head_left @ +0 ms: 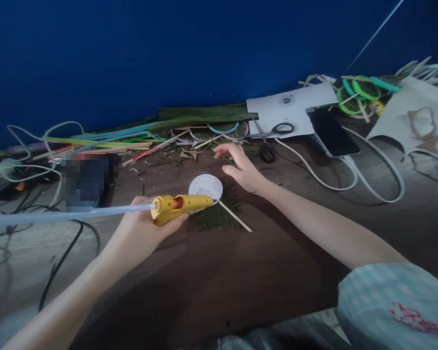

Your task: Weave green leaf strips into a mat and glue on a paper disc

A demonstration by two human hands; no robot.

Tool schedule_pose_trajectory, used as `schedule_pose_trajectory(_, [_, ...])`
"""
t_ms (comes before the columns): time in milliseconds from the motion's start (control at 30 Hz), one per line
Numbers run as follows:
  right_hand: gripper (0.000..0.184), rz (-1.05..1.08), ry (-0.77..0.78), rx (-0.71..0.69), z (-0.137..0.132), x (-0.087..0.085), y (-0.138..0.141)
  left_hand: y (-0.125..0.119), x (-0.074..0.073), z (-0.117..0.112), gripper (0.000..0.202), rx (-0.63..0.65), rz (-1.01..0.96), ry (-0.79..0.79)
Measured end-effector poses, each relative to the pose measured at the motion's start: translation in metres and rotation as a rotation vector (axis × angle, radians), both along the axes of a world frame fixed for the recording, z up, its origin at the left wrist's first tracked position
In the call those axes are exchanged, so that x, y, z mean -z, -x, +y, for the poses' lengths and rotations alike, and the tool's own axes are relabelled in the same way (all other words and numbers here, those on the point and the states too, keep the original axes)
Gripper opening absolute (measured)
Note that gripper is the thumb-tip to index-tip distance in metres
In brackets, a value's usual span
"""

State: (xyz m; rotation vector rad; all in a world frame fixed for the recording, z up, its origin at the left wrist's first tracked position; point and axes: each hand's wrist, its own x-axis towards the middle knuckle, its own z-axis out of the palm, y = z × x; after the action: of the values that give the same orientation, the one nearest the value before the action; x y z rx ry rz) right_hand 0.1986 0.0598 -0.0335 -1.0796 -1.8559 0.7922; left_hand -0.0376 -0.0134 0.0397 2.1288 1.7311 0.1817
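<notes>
A yellow glue gun point(182, 206) is gripped in my left hand point(142, 221), with a long pale glue stick point(76, 215) jutting from its back end. Its nozzle is over the edge of a round white disc point(206, 183) printed with small text. Under the disc lie green needle-like leaves point(221, 216), and a thin wooden stick point(235, 217) slants out from its edge; I cannot tell whether they are joined. My right hand point(241, 167) hovers just past the disc, fingers apart and slightly curled, holding nothing.
Black-handled scissors point(268, 149) lie by a white cut sheet point(290, 109). To the right, a phone point(335, 133) has a white cable point(381, 197). Coloured strips point(113, 141) and green rings point(365, 90) line the blue wall point(204, 48). Black cords point(63, 257) trail at left.
</notes>
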Motion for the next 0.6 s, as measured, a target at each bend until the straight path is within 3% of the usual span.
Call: schedule_pose_trajectory(600, [0.038,-0.023,0.019,-0.001,-0.0008,-0.0023,-0.0005,0.0067,-0.0066,-0.0039,0.026,-0.032,0.038,0.007])
